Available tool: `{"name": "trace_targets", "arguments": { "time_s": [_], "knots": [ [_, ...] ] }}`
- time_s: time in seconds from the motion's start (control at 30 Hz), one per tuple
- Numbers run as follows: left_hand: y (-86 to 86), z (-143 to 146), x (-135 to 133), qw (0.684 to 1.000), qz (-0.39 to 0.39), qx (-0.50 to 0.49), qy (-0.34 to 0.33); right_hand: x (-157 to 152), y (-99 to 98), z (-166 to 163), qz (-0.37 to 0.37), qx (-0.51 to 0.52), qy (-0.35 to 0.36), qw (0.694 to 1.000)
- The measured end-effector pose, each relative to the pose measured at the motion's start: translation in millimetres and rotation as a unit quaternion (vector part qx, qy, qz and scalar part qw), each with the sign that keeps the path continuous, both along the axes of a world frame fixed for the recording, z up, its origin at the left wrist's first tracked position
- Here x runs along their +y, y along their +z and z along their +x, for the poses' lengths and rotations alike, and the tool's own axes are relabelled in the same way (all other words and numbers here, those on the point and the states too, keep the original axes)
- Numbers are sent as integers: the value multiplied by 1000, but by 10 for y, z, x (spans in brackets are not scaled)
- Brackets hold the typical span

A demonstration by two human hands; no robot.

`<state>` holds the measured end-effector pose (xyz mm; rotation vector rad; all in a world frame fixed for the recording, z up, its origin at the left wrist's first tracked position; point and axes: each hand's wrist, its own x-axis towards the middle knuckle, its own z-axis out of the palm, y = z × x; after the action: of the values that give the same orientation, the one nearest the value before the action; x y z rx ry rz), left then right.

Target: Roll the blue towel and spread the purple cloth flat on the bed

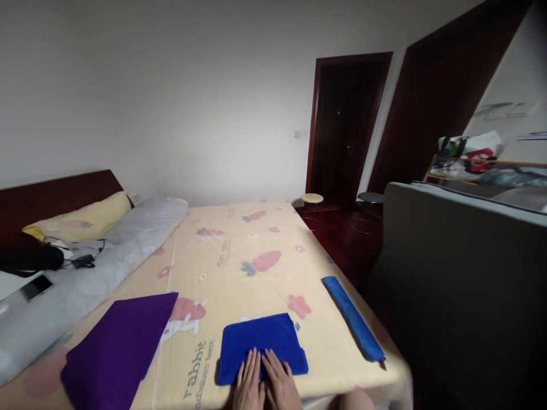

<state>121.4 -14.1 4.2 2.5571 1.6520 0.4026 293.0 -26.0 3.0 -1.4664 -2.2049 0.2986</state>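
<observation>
Head view — both hands [267, 382] flat, fingers spread, on folded blue cloth [260, 344]; bed [239, 256] — white-walled room.

The left hand [249, 384] and right hand [280, 384] are cut off at the wrists by the bottom edge, and they cover the near middle of the folded blue cloth [260, 344]. The purple cloth [117, 350] runs out of frame at its near corner. At far left, the dark bag [29, 257] and the phone [35, 286] are too blurred for detail. The items on the far right shelf [474, 162] are smeared and cannot be identified.
</observation>
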Motion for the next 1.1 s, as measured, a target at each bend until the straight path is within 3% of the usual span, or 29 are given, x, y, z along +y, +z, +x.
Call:
{"name": "trace_targets", "arguments": {
  "time_s": [0.1,0.23,0.3,0.43,0.67,0.77,0.87,1.0,1.1],
  "knots": [
    [-70,-262,-64,1000,-8,21,10,-57,-33,337,-10,-20,-15,1000],
    [-68,-687,-151,991,10,33,129,-123,-70,933,-26,-20,-85,996],
    [-20,-801,-159,990,-2,35,140,-131,-71,1089,-41,-13,-84,996],
    [167,-829,-54,994,-32,24,106,-55,-13,1084,-62,-6,-74,995],
    [641,-780,140,987,-86,-39,128,254,333,1006,-88,56,-167,980],
    [733,-845,173,980,-126,-73,138,327,392,1021,-101,83,-191,973],
    [689,-893,200,969,-143,-52,195,330,328,997,-101,85,-208,969],
    [509,-819,204,957,-54,16,283,277,181,871,-31,90,-272,958],
    [341,-606,173,979,12,18,203,218,98,648,48,83,-257,962]
  ]
}}
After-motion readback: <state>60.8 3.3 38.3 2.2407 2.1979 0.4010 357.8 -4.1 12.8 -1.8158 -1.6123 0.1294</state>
